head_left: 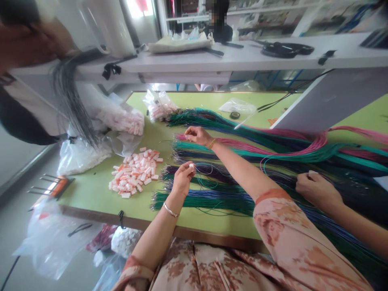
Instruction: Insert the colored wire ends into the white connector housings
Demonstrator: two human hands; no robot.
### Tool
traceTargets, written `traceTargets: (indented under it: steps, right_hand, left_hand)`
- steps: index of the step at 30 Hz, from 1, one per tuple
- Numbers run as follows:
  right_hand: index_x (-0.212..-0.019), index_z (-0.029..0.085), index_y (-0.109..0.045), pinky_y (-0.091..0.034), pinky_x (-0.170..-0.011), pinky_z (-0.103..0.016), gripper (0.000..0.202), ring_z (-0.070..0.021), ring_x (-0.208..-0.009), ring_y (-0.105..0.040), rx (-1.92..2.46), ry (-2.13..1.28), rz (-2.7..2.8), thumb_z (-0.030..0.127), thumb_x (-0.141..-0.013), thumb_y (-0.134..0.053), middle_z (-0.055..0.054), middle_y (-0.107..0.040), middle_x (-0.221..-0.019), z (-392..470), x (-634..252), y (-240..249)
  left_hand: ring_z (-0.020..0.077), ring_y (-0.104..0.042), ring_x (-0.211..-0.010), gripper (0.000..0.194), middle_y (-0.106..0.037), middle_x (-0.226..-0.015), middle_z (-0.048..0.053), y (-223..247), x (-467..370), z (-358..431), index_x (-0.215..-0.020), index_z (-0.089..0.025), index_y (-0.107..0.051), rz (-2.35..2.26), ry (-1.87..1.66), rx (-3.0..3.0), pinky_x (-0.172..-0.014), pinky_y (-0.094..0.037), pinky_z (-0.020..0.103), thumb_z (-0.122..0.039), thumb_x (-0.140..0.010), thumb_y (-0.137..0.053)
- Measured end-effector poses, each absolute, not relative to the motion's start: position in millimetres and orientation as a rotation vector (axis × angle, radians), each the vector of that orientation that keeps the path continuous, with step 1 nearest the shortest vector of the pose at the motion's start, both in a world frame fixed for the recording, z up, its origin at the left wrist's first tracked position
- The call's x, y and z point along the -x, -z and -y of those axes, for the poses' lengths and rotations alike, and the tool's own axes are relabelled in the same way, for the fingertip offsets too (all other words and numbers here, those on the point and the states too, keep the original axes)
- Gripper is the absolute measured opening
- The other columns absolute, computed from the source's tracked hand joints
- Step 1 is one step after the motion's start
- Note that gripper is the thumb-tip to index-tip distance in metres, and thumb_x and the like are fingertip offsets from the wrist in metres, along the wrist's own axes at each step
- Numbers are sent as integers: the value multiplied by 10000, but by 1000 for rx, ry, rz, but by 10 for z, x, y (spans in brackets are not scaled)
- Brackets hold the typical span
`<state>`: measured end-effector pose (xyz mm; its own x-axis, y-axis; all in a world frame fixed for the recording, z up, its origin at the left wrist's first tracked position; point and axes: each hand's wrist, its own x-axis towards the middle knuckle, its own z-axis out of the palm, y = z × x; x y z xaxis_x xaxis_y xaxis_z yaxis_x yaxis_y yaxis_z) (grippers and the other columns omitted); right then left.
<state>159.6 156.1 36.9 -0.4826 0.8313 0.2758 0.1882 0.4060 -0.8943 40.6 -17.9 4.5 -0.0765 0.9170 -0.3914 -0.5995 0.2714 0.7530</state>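
Note:
My left hand [182, 180] is closed in a pinch around a small white connector housing [192, 166]. Thin teal wires [209, 186] loop rightward from it over the bundles. Farther forward, my right hand [198, 136] is closed with its fingertips at the ends of a pink wire bundle [230, 143]; what lies between them is too small to make out. Teal wires [254, 150], dark purple wires [212, 173] and green wires [206, 204] lie side by side, with bare-looking metal ends at the left. A pile of white and orange connector housings [133, 173] sits left of my left hand.
At right, another person's hand [318, 189] is over the wires. Left stand bags of parts [81, 155] and an orange pronged stand [62, 186]. A raised shelf [188, 61] spans the green table [91, 198], carrying grey wires [71, 97] and scissors-like black tools [285, 49].

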Motion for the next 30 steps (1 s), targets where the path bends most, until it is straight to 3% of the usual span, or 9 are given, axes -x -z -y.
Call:
traceTargets:
  steps: [3, 8, 16, 25, 30]
  right_hand:
    - [-844, 151, -659, -452, -554, -246, 275, -113, -571, -538, 834, -1108, 1906, 401, -728, -660, -9, -642, -675, -1374, -1677, -399]
    - [-825, 164, -714, -496, -710, -291, 258, -151, -726, -623, 857, -1115, 1911, 401, -743, -655, -43, -725, -812, -1095, -1877, -427]
    - [-776, 153, -698, -454, -636, -269, 239, -133, -646, -574, 934, -1020, 1983, 378, -760, -617, -28, -692, -721, -856, -2102, -449]
    - [-654, 293, -703, -517, -757, -376, 50, -222, -813, -644, 1057, -920, 2067, 333, -682, -692, -52, -714, -772, -733, -2132, -409]
    - [-744, 327, -724, -531, -786, -434, 89, -259, -890, -656, 1233, -898, 2028, 324, -661, -691, -58, -717, -795, -708, -2124, -325]
  left_hand:
    - [82, -584, -695, 296, -685, -838, 33, -69, -438, 186, -879, -133, -694, -1002, -1321, -411, -724, -447, 248, -145, -599, -789]
    - [71, -570, -674, 293, -670, -819, 19, -110, -436, 170, -896, -138, -686, -970, -1356, -402, -699, -440, 235, -134, -618, -778]
    - [67, -566, -656, 247, -655, -801, 13, -232, -383, 0, -887, -155, -660, -950, -1282, -382, -674, -444, 216, -67, -663, -718]
    - [75, -576, -664, 211, -639, -746, -2, -127, -506, -172, -832, -162, -634, -913, -1252, -342, -669, -451, 200, -42, -666, -688]
    - [69, -574, -655, 242, -630, -752, -3, -108, -505, -186, -848, -160, -627, -901, -1242, -329, -674, -452, 203, -33, -655, -698]
